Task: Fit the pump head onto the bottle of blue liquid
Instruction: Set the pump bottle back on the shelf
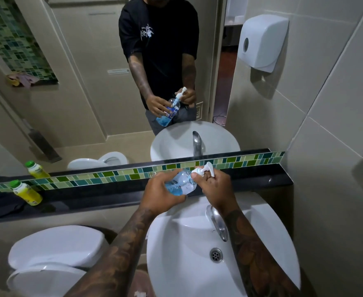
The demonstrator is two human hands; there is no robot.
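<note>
A clear bottle of blue liquid [181, 182] is held tilted above the back of the sink, its neck pointing up and to the right. My left hand [163, 192] wraps around the bottle's body. The white pump head [205, 169] sits at the bottle's neck, and my right hand [216, 189] grips its collar with thumb and fingers. The spout points right. The mirror shows the same pose, with the pump's dip tube inside the bottle.
A white sink [189, 264] with a chrome tap [217, 224] lies below my hands. A dark ledge [262, 182] with green mosaic trim runs behind; a yellow bottle with a green cap [26, 192] stands on it at left. A toilet [54, 254] is lower left, a paper dispenser [262, 41] upper right.
</note>
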